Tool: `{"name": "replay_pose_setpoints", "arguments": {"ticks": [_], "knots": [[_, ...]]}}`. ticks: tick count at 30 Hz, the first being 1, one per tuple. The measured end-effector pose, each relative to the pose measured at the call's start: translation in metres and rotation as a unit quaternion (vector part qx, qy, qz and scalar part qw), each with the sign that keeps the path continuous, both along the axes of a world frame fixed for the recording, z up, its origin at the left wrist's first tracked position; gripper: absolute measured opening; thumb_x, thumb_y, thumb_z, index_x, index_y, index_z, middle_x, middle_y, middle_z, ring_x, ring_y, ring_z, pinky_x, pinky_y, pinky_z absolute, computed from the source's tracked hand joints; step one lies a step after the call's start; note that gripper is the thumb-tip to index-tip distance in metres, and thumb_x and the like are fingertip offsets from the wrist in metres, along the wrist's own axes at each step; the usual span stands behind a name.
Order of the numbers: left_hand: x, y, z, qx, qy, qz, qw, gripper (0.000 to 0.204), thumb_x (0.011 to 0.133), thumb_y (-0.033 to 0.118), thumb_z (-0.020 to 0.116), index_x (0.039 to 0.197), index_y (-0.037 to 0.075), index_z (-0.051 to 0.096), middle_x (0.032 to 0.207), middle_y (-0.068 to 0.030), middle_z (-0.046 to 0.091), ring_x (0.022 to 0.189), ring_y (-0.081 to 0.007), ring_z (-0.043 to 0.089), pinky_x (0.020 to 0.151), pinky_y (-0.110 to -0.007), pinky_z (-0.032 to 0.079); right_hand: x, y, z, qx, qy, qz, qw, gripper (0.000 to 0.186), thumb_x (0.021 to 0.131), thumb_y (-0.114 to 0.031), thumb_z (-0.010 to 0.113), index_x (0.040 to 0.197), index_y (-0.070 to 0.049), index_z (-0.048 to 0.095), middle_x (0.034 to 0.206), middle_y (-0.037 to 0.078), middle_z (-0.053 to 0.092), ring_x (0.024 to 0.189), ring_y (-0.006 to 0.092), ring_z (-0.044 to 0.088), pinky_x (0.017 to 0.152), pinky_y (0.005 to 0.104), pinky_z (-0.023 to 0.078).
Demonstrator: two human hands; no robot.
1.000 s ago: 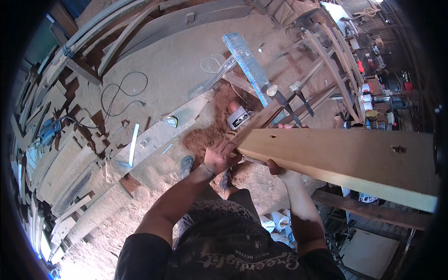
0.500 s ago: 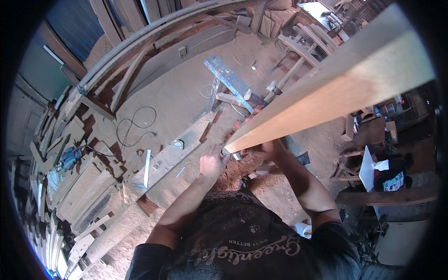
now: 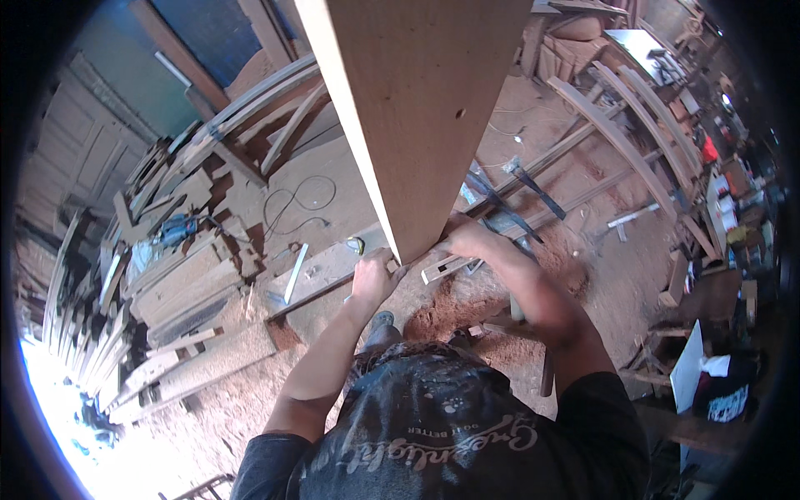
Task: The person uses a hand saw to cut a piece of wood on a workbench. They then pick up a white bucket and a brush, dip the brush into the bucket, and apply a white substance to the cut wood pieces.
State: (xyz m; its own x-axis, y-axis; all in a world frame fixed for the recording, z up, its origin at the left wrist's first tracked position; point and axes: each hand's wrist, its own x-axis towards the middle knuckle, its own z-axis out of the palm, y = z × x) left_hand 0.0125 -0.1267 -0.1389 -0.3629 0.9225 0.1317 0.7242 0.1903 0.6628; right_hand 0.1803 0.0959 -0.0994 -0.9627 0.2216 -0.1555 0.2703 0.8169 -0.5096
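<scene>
A long, broad wooden board (image 3: 412, 108) stands up in front of me, its upper part running out past the top of the view. My left hand (image 3: 374, 277) is closed around the board's near end at its left edge. On the right edge of that same end, my right hand (image 3: 463, 237) grips too, its fingertips partly hidden behind the wood. Just below the right hand is a light wooden piece with slots (image 3: 451, 267). To the left of my left hand a tape measure (image 3: 356, 245) lies on a dusty plank (image 3: 329, 265).
A metal try square (image 3: 295, 273) rests on the plank. Further left are a blue power tool (image 3: 177, 228), its looped cord (image 3: 298, 202) and stacked timber (image 3: 187, 287). Clamps (image 3: 537, 190) and curved wooden pieces (image 3: 621, 125) stand to the right. Sawdust (image 3: 442, 321) covers the floor.
The board has swung from leaning far right to standing nearly straight ahead, showing its broad face. Both hands keep hold of its near end. My view has turned rightward.
</scene>
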Motion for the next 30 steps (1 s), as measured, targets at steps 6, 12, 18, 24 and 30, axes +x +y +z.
{"name": "replay_pose_setpoints", "arguments": {"ticks": [6, 12, 18, 24, 30], "knots": [[0.015, 0.0, 0.003, 0.003, 0.005, 0.053, 0.999, 0.037, 0.085, 0.026, 0.085, 0.107, 0.001, 0.068, 0.104, -0.0208, 0.073, 0.093, -0.042, 0.072, 0.085, -0.05, 0.059, -0.005, 0.014, -0.01, -0.02, -0.061, -0.008, 0.998, 0.058, 0.089, -0.047, 0.077, 0.132, -0.008, 0.07, 0.132, 0.022, 0.069, 0.126, 0.0377, 0.064, 0.107, 0.0458, 0.051], [0.017, 0.002, 0.006, -0.075, 0.021, 0.055, 0.995, 0.047, 0.086, 0.028, 0.084, 0.117, 0.001, 0.062, 0.107, -0.0234, 0.073, 0.094, -0.0426, 0.073, 0.084, -0.051, 0.059, -0.007, 0.006, 0.018, -0.006, -0.113, 0.006, 0.994, 0.064, 0.09, -0.053, 0.074, 0.133, -0.007, 0.068, 0.136, 0.024, 0.067, 0.128, 0.039, 0.062, 0.11, 0.0456, 0.05], [0.016, 0.004, -0.005, -0.062, 0.063, 0.07, 0.994, 0.051, 0.086, 0.029, 0.084, 0.123, 0.003, 0.061, 0.1, -0.0213, 0.075, 0.092, -0.0432, 0.073, 0.082, -0.052, 0.06, -0.007, 0.004, 0.033, -0.013, -0.126, 0.016, 0.992, 0.062, 0.092, -0.05, 0.072, 0.135, -0.005, 0.067, 0.138, 0.023, 0.066, 0.129, 0.0388, 0.062, 0.111, 0.0461, 0.049], [0.017, 0.009, 0.011, -0.092, 0.056, 0.05, 0.993, 0.048, 0.085, 0.031, 0.084, 0.122, 0.006, 0.065, 0.099, -0.0185, 0.077, 0.092, -0.0395, 0.074, 0.082, -0.05, 0.06, -0.003, 0.012, 0.004, -0.017, -0.11, 0.01, 0.994, 0.061, 0.092, -0.049, 0.072, 0.135, -0.006, 0.067, 0.14, 0.022, 0.065, 0.131, 0.0379, 0.061, 0.112, 0.046, 0.049], [0.012, 0.008, 0.006, -0.095, 0.082, 0.04, 0.991, 0.043, 0.087, 0.037, 0.081, 0.115, 0.007, 0.07, 0.094, -0.0173, 0.078, 0.087, -0.0388, 0.075, 0.08, -0.048, 0.061, -0.007, 0.008, 0.01, -0.013, -0.124, 0.008, 0.992, 0.062, 0.091, -0.052, 0.072, 0.135, -0.009, 0.068, 0.14, 0.021, 0.065, 0.131, 0.038, 0.061, 0.112, 0.0457, 0.048]]}}
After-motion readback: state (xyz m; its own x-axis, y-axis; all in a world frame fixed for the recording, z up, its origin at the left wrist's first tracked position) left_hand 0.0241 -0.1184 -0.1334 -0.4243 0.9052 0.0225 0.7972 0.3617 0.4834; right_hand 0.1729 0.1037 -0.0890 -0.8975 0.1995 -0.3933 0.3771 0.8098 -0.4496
